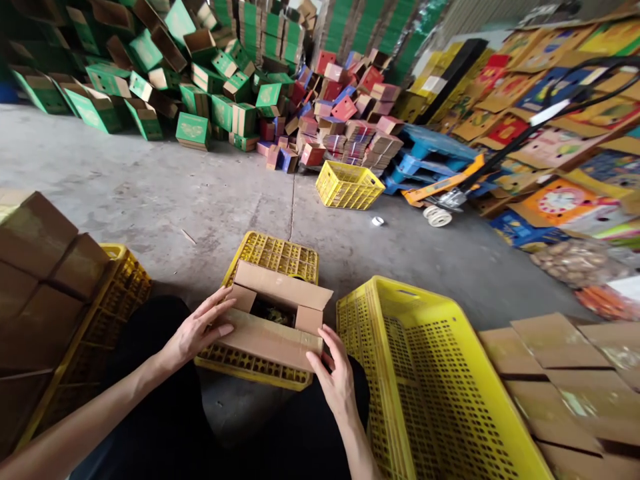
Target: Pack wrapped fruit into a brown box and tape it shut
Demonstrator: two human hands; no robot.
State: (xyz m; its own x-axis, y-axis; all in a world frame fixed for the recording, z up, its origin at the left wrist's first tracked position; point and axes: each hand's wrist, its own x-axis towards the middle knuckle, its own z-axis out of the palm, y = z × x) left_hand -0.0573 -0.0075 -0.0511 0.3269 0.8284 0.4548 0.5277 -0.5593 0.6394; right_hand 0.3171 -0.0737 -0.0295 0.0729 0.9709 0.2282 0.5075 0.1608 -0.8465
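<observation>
A small brown cardboard box (273, 327) rests on an upturned yellow crate (280, 257) in front of my knees. Its far flap stands open and something dark shows inside. My left hand (197, 330) lies against the box's left side, fingers stretched over the near flap. My right hand (336, 373) presses its fingers on the box's right front corner. Neither hand grips the box all the way round.
A large empty yellow crate (425, 387) tilts at my right, with flat cardboard (570, 387) beyond it. Brown boxes (40, 280) sit stacked in a yellow crate at my left. Farther off lie piles of green boxes (150, 80) and red boxes (345, 107), a yellow basket (349, 185), a pallet jack (450, 190) and a tape roll (377, 221).
</observation>
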